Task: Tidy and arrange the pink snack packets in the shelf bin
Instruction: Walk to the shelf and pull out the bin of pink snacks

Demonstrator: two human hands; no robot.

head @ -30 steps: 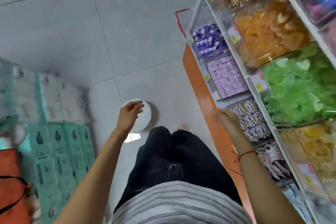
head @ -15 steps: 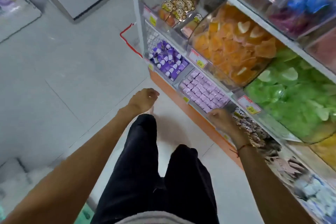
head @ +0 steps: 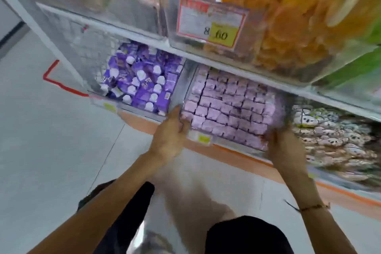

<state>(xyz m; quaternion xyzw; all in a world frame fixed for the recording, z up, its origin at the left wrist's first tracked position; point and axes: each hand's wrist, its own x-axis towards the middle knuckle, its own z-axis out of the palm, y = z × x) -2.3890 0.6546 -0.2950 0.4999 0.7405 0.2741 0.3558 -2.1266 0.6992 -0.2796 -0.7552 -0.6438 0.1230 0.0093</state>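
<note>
Hands at the two front corners of a clear shelf bin (head: 186,97) on the lowest shelf level. The bin holds pink snack packets (head: 228,107) packed in close rows that fill it from front to back. The left hand (head: 171,136) is at the bin's front left corner, fingers curled over the rim and touching the nearest packets; the right hand (head: 285,150) is at the front right corner, but motion blur hides its fingers, so its grip cannot be told. The hands are well apart, with the width of the bin between them. A small yellow tag (head: 203,139) sits on the bin's front edge between the hands. Just left of this bin lies a bin of purple packets (head: 142,82); just right, a bin of white packets with dark spots (head: 329,136). On the shelf above, a clear bin of orange sweets (head: 288,16) carries a price label (head: 212,23). A thin cord bracelet (head: 313,207) circles the right wrist.
</note>
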